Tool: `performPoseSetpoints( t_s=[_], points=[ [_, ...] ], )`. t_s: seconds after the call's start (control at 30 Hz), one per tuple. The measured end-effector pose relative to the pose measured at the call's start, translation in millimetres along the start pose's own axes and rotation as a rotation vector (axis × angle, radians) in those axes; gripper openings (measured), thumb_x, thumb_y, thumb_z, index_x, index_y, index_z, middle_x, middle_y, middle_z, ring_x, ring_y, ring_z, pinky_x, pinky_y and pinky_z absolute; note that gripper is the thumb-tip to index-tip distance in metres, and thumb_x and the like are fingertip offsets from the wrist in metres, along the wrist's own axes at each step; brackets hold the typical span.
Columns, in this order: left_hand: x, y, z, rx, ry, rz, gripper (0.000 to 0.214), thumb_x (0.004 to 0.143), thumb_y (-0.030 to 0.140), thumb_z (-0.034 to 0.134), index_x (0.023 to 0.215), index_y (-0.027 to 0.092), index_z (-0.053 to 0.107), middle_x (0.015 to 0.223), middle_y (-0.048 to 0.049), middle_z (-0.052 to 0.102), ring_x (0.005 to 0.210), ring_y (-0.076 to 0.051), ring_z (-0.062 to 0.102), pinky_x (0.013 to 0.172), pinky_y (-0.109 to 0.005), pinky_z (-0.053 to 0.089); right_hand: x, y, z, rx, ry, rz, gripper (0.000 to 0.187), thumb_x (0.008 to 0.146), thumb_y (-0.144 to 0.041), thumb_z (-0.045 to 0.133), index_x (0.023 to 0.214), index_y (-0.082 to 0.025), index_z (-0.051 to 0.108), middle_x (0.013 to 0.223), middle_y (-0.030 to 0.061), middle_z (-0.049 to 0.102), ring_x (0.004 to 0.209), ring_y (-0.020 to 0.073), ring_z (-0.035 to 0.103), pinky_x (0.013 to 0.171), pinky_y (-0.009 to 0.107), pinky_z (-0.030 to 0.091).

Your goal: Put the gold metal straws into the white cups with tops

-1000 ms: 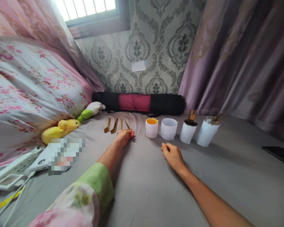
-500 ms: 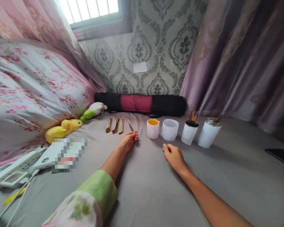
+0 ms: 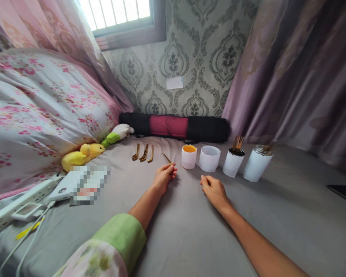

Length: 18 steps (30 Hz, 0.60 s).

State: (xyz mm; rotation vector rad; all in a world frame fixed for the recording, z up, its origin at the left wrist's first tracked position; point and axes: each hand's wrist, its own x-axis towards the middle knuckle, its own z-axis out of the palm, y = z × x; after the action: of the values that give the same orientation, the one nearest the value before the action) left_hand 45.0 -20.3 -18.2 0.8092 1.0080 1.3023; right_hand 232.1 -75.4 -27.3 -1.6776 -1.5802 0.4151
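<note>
My left hand (image 3: 164, 177) is closed in a pinch around a thin gold-brown stick (image 3: 167, 158), whose pointed end sticks out beyond the fingers. To its left, several thin gold-brown sticks with bent ends (image 3: 143, 152) lie in small groups on the grey sheet. My right hand (image 3: 215, 191) rests on the sheet with fingers curled shut, and nothing shows in them. Ahead of the hands stand a white-wrapped cup with an orange inside (image 3: 189, 159) and a wider whitish cup (image 3: 209, 161).
Right of these, a white-wrapped can (image 3: 233, 165) and a white-wrapped glass jar (image 3: 256, 165) hold thin brown sticks. A black-and-maroon roll (image 3: 168, 126) lies against the wall. Plush toys (image 3: 82, 156), a power strip (image 3: 20, 204) and cables are left; a dark flat object (image 3: 343, 193) lies far right.
My left hand has moved slightly right and nearer to me with the stick in it. My right hand has barely moved. The whole view has shifted a little.
</note>
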Motion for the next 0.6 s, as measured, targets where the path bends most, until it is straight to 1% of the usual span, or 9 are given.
performPoseSetpoints(
  t_s=[0.2,0.4,0.6],
  points=[
    [-10.7,-7.1,4.9,0.027,-0.019,0.038,0.026,0.066,0.024,0.063,0.088,0.01,0.061,0.067,-0.005,0.06,0.049,-0.006,0.051,0.045,-0.017,0.039,0.0,0.2,0.0,-0.004,-0.003,0.006,0.043,0.079,-0.046,0.032,0.063,-0.017,0.059,0.053,0.003,0.057,0.047,0.0121,0.046,0.046,0.022,0.029],
    [-25.2,-9.9,10.9,0.066,-0.014,0.067,0.033,0.061,0.028,0.065,0.09,0.011,0.062,0.069,-0.0054,0.062,0.05,-0.007,0.051,0.045,-0.018,0.038,-0.7,-2.1,-2.2,0.013,-0.014,-0.008,0.042,0.079,-0.045,0.032,0.064,-0.016,0.059,0.058,0.0037,0.059,0.049,0.0116,0.048,0.047,0.021,0.031],
    [-38.1,-9.4,16.2,0.132,0.011,0.088,0.034,0.061,0.028,0.065,0.091,0.012,0.063,0.069,-0.0052,0.062,0.051,-0.007,0.05,0.045,-0.018,0.038,-0.8,-2.7,-3.4,0.019,-0.028,-0.017,0.043,0.079,-0.046,0.031,0.065,-0.016,0.06,0.05,0.0017,0.054,0.048,0.0123,0.047,0.048,0.022,0.031]
  ],
)
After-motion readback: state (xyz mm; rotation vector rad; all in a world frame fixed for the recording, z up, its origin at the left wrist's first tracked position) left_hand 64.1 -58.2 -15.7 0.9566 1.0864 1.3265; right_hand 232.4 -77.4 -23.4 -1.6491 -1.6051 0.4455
